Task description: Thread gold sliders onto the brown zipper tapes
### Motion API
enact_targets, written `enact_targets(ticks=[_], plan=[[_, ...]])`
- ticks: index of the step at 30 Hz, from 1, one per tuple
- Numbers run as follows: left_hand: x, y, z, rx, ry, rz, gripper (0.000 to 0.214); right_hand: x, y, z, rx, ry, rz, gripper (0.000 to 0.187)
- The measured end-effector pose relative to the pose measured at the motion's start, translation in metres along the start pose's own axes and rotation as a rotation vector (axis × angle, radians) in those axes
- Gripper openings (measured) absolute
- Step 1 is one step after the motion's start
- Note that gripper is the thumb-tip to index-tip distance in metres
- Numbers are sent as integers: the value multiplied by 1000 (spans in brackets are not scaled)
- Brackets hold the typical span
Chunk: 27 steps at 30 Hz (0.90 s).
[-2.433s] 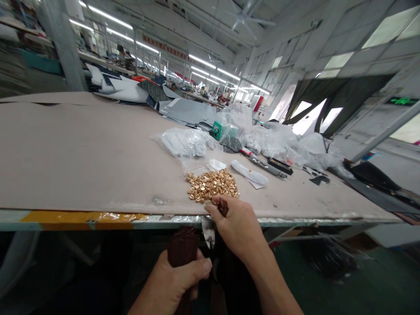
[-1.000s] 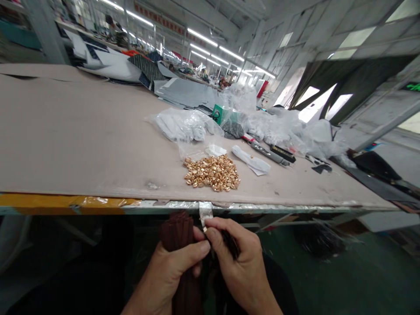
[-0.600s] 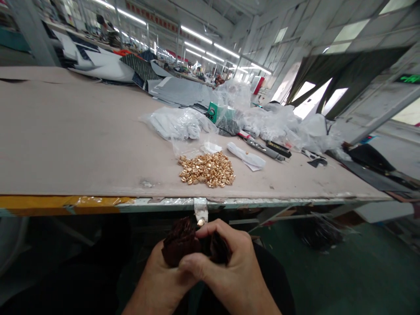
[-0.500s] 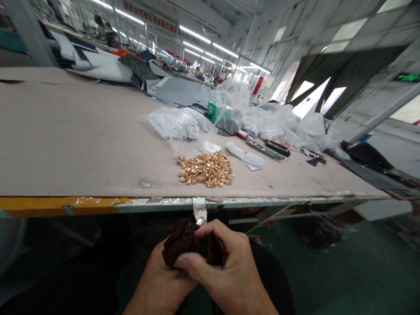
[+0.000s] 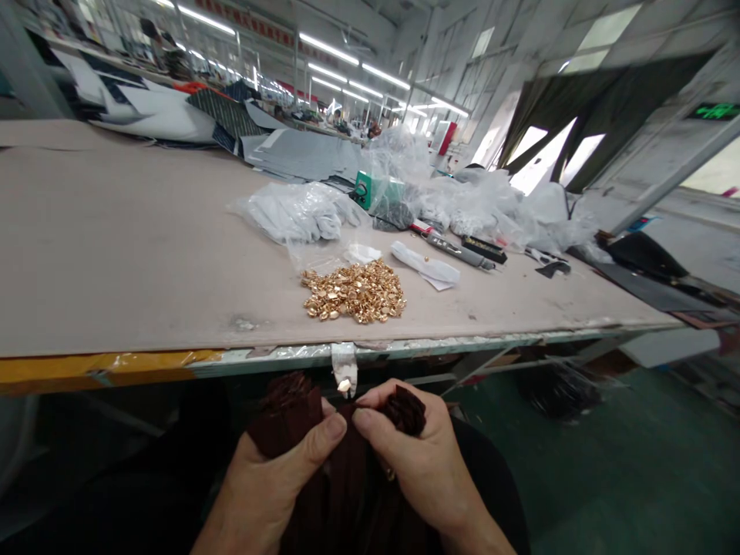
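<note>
This is a factory workshop. Strip lights [image 5: 329, 48] run in long rows deep into a large, high hall, where a banner [image 5: 250, 25] hangs and a green sign [image 5: 715, 112] glows at right. Sheets [image 5: 306, 154] of material lie stacked at the back of a long worktable [image 5: 127, 247], its edge patched with tape [image 5: 124, 364], behind plastic bags [image 5: 297, 206] and a loose heap of small gold pieces [image 5: 355, 291].

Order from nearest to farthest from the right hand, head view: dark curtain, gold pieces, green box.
From the right hand:
1. Gold pieces: on the table, near edge.
2. Green box: same table, farther back.
3. Dark curtain: background, right.
</note>
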State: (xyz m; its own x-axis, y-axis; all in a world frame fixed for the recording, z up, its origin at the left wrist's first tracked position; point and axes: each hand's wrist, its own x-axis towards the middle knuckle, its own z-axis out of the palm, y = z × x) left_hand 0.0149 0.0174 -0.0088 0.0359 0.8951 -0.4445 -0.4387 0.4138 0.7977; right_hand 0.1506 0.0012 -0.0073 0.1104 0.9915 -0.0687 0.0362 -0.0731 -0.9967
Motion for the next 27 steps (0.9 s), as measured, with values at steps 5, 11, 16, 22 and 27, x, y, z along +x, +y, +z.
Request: enact_targets(ticks=[5, 11, 16, 22, 27], plan=[[6, -10, -10, 167, 21, 87, 28, -4, 1, -2, -111, -25, -86, 14], [12, -7, -21, 128, -70, 56, 35, 5, 2, 2, -356, 103, -415, 18], [14, -4, -21, 135, -126, 81, 22, 10, 0, 13, -575, 145, -497, 14], [9, -4, -18, 103, -109, 53, 21, 5, -1, 10, -473, 71, -434, 12], [6, -3, -14, 98, -83, 32, 18, 7, 7, 2, -277, 11, -339, 14]])
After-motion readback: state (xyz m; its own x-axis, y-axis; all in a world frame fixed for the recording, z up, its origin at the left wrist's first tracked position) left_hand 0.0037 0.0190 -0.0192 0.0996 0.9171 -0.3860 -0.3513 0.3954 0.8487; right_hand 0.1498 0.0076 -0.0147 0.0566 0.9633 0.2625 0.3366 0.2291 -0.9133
